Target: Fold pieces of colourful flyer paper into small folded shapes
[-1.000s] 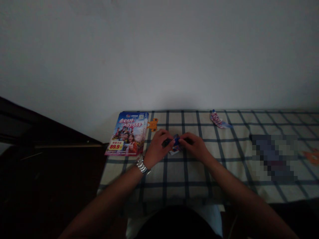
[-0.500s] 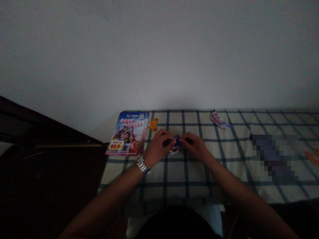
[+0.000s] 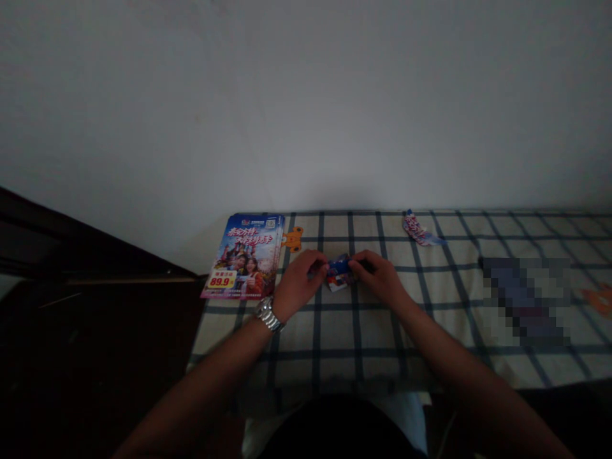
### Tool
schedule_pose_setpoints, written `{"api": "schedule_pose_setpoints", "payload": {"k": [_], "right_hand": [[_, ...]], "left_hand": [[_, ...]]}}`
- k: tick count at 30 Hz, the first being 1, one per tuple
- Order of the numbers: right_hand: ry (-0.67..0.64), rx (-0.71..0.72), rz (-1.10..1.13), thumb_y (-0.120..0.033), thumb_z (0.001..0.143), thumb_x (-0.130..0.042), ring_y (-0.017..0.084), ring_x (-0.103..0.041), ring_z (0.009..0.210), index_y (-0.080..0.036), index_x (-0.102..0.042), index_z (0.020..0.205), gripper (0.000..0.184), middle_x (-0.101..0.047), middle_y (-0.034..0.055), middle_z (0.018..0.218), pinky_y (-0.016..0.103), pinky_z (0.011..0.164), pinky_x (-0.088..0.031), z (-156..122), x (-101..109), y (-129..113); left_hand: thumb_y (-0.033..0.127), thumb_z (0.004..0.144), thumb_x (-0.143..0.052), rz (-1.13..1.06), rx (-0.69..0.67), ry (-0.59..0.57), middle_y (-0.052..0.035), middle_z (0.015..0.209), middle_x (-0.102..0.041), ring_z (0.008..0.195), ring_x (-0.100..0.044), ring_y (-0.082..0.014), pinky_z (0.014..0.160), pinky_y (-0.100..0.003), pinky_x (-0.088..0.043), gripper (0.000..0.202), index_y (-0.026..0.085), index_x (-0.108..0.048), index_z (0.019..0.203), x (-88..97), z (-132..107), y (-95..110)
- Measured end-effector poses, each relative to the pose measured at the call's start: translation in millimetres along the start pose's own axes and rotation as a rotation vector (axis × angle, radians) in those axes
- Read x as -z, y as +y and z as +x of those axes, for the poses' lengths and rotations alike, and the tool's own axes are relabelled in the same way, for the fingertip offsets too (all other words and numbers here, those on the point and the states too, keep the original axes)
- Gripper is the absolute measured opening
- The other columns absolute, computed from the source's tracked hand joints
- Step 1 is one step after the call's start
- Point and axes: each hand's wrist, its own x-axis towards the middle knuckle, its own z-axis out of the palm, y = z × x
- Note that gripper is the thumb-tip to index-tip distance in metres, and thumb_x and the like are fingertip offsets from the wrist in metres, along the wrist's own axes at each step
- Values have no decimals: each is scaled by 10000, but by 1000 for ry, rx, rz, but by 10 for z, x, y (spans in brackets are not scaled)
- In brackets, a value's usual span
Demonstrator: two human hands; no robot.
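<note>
Between my hands is a small folded piece of printed paper (image 3: 338,266), blue on top with a coloured and white part below. My left hand (image 3: 302,280), with a metal watch (image 3: 270,315) on its wrist, pinches the paper's left edge. On the opposite edge, the thumb and fingers of my right hand (image 3: 377,275) are closed. The paper is low over the checked cloth; whether it touches the cloth I cannot tell. To the left lies a stack of colourful flyers (image 3: 245,255) marked 89.9.
An orange bear-shaped cutout (image 3: 292,239) lies beside the flyers. A crumpled printed wrapper (image 3: 418,229) is near the wall (image 3: 306,115). Farther right are a blurred dark object (image 3: 523,303) and another orange item (image 3: 598,299) on the checked cloth (image 3: 444,331).
My hands have moved slightly apart, so more of the blue face of the folded paper shows between them. The other things lie as before.
</note>
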Motion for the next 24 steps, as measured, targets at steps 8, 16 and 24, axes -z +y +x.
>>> {"api": "schedule_pose_setpoints", "payload": {"k": [8, 16, 24], "right_hand": [[68, 132, 15, -421, 944, -657, 233, -676, 953, -231, -700, 927, 196, -682, 83, 1058, 375, 804, -561, 28, -10, 33], [-13, 1, 271, -444, 942, -661, 238, -699, 1106, -244, -666, 969, 201, -702, 85, 1283, 416, 964, -573, 2, -25, 11], [28, -38, 289, -435, 880, -747, 210, -729, 946, -242, -674, 1031, 256, -753, 51, 1041, 368, 863, -610, 7, -7, -78]], "left_hand": [[294, 999, -578, -56, 60, 16, -16, 953, -682, 881, -658, -171, 832, -314, -520, 96, 209, -623, 995, 2, 7, -20], [328, 989, -603, -122, 56, 22, -13, 953, -688, 888, -671, -172, 842, -315, -533, 116, 214, -624, 999, 4, 4, 7], [324, 982, -613, -148, 64, 52, -13, 975, -692, 885, -677, -168, 841, -311, -550, 113, 221, -628, 1026, 13, 3, 20]]}}
